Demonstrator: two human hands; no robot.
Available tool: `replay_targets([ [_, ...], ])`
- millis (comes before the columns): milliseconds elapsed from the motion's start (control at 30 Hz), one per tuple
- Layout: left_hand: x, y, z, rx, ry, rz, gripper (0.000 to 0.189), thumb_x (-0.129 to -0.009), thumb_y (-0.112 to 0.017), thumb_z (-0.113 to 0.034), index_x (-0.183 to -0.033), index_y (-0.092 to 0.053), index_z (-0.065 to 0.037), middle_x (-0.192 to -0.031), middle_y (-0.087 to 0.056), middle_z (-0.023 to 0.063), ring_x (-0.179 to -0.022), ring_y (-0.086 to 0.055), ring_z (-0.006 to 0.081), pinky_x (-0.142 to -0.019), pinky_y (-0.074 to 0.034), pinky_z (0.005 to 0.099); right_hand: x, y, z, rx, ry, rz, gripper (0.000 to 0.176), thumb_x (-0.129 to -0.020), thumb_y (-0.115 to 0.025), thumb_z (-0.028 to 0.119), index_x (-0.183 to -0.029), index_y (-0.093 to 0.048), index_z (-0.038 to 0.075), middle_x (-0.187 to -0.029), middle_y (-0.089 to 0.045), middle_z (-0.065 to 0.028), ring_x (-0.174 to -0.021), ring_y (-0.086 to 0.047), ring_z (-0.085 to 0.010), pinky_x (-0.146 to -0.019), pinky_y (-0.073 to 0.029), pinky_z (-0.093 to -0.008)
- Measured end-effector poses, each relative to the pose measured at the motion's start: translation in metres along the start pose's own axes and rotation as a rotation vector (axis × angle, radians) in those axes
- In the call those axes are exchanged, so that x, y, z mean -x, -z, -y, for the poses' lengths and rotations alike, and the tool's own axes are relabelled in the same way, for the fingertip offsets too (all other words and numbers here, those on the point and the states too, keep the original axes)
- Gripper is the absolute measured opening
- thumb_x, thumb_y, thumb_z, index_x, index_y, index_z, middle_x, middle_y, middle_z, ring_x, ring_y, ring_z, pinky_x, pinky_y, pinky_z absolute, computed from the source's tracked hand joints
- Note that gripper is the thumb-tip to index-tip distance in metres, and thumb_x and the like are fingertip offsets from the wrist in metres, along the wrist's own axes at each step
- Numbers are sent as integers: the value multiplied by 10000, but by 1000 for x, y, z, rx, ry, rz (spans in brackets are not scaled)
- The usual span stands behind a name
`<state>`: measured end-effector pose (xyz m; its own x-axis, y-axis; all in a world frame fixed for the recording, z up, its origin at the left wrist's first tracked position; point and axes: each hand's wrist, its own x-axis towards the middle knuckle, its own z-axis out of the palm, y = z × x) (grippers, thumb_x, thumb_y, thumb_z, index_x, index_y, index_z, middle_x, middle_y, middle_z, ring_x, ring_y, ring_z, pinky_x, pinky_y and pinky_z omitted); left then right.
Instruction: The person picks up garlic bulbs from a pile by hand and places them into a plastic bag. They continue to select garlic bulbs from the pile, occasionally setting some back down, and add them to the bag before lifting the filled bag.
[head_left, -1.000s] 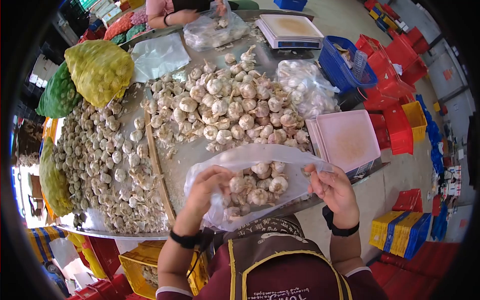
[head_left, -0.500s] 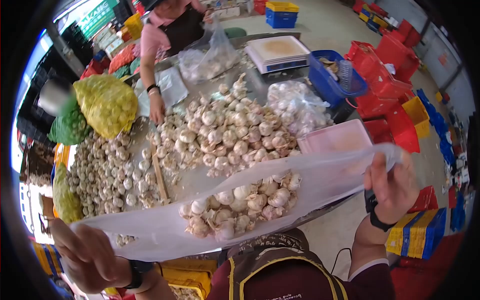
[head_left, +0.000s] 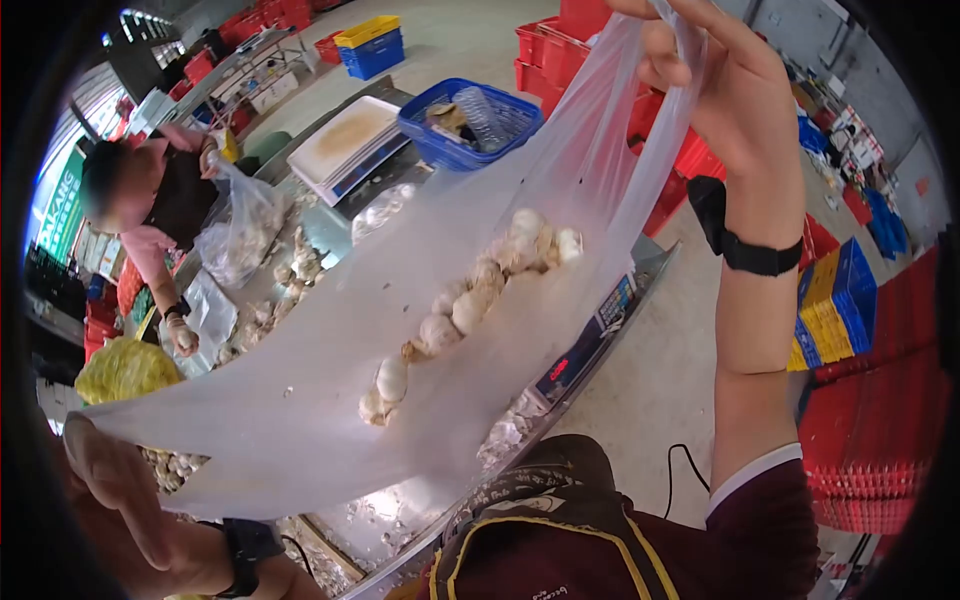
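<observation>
A translucent plastic bag is stretched wide in front of me. At the lower left, my left hand is closed on one end of it. High on the right, my right hand grips the other end, with the plastic bunched between the fingers. Several garlic bulbs show in a slanting row at the middle of the bag; the sheet partly hides the others. Behind the plastic is a scale with a lit red display, near the table's edge.
Across the metal table, a co-worker's hand is by loose garlic, their other hand at a garlic bag. A white-topped scale and a blue basket stand at the back. Yellow and blue crates are on the right.
My right hand has risen, pulling its end of the bag upward, so the bag now slants and hides much of the garlic heap. My view has turned to the right.
</observation>
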<state>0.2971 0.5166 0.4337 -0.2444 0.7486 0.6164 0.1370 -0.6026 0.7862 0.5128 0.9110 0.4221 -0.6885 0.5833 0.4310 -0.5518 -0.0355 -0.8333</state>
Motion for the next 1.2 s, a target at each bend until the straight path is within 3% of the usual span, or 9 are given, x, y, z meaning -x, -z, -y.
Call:
replay_targets([
  [133,-40,-32,49,86,41,-202,374,-994,-317,-217,-1186,-365,100,-891,-475,273,-340,-306,129,-291,-280,183,-15,55,3,106,8,-87,360,-913,-554,225,-1018,-619,-113,-689,-659,-74,-563,-594,-127,-582,-484,-241],
  [167,-57,-43,64,153,75,-2,385,-990,-324,-196,-1239,-316,97,-955,-501,304,-347,-349,130,-299,-302,172,-20,69,2,86,-24,-106,352,-916,-562,231,-1011,-622,-103,-688,-649,-65,-569,-580,-123,-585,-462,-230],
  [200,-71,-65,67,212,177,-171,140,-973,-331,-139,-902,-342,-18,-897,-505,382,-324,-424,204,-264,-346,224,-25,84,1,85,-14,-112,352,-916,-562,231,-1011,-622,-103,-688,-649,-65,-569,-580,-123,-585,-462,-230],
  [267,-88,-72,99,109,40,-26,156,-977,-364,-153,-917,-350,-10,-990,-527,407,-353,-477,201,-313,-391,223,-35,114,-6,228,39,-129,387,-937,-529,243,-1098,-597,-103,-689,-573,-41,-578,-479,-90,-646,-428,-257],
  [467,-106,-113,168,-85,200,-224,239,-953,-472,-188,-874,-442,35,-912,-614,340,-422,-537,151,-383,-404,184,-35,175,-61,218,-171,-208,310,-927,-548,221,-1042,-626,-56,-707,-594,-20,-621,-506,-97,-636,-422,-233],
  [800,-119,-107,154,27,132,-253,167,-942,-430,-134,-879,-382,14,-895,-596,353,-392,-540,167,-356,-427,203,-64,188,-40,129,70,-88,312,-919,-557,205,-1061,-626,-65,-708,-618,-16,-607,-532,-72,-658,-434,-225],
  [900,-109,-101,183,-187,181,-110,160,-937,-453,-117,-905,-421,37,-885,-629,322,-406,-556,160,-381,-439,216,-53,188,-65,192,22,-98,303,-928,-545,222,-1035,-632,-48,-696,-612,-19,-609,-526,-76,-658,-435,-229],
  [1000,-101,-104,204,-81,377,-313,138,-923,-482,-92,-966,-462,38,-872,-640,290,-465,-578,146,-411,-432,200,-38,193,-93,184,-116,-144,293,-931,-545,230,-1007,-634,-38,-688,-605,-24,-614,-532,-84,-648,-433,-220],
  [1200,-92,-113,221,-54,642,-236,425,-891,-497,-47,-1286,-356,23,-846,-664,187,-637,-618,155,-620,-510,256,-17,190,-106,304,-228,-23,256,-883,-624,193,-1015,-629,-26,-749,-610,-22,-696,-560,-92,-673,-447,-233],
])
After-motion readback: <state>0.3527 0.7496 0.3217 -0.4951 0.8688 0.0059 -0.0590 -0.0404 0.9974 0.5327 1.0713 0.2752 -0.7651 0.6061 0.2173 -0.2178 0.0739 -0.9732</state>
